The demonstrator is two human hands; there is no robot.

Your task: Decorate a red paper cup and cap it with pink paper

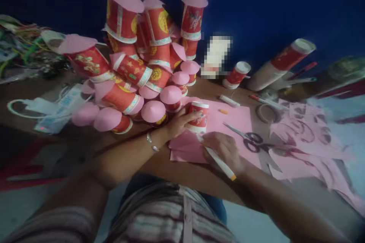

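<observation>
red cylinder (201, 122) — printed paper, matt | white tube (219, 160) — smooth plastic | scissors (246, 136): metal blades | shirt (159, 216): cloth

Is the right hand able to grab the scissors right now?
Probably yes: the scissors lie close to the right hand, and nothing seems to cover them. But it holds a white tube, which it may need to put down first.
</observation>
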